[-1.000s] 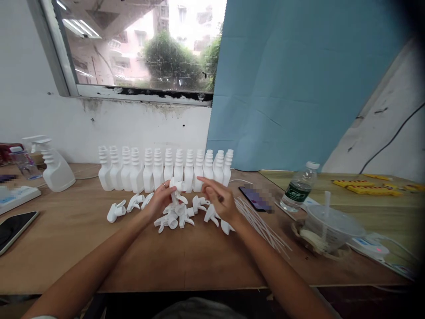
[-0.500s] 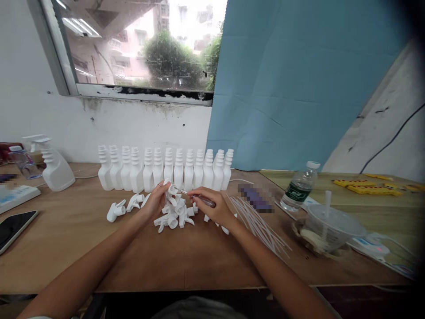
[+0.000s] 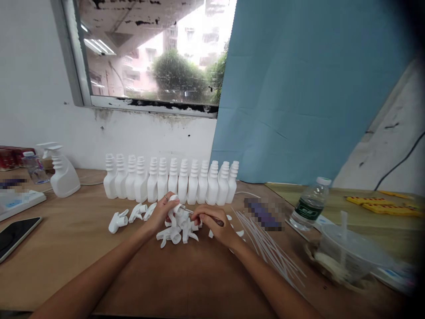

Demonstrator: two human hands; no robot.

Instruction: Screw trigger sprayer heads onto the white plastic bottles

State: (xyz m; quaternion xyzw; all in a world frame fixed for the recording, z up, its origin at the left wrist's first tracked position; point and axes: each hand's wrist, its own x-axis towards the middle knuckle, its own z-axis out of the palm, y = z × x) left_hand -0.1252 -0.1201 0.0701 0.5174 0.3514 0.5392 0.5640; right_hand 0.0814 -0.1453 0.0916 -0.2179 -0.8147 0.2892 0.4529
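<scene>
Thirteen white bottles (image 3: 172,179) stand in a tight row near the wall (image 3: 149,137), all capless, probably parked back there so they're out of the hands' way. They're opaque, so no clue what's inside, if anything. Over the middle of the table (image 3: 149,283), the left hand (image 3: 162,215) has its fingers wrapped snugly round a white spray head (image 3: 175,203), mouth turned to the right, I reckon so the tool can get at it. The right hand (image 3: 223,231) has a close pinch on a thin tool (image 3: 217,221) with a brownish handle, metal tip right at that mouth; can't tell if it's actually in. Loose spray heads (image 3: 175,235) are piled just below, handy to reach I'd say, and thin pale tubes (image 3: 268,250) lie fanned out to the right. Container-wise: the spray bottle (image 3: 64,179) at far left has its trigger top on, the water bottle (image 3: 308,206) has some clear liquid, and the see-through tub (image 3: 360,252) has a straw (image 3: 344,230) poking up, contents too blurry to call.
</scene>
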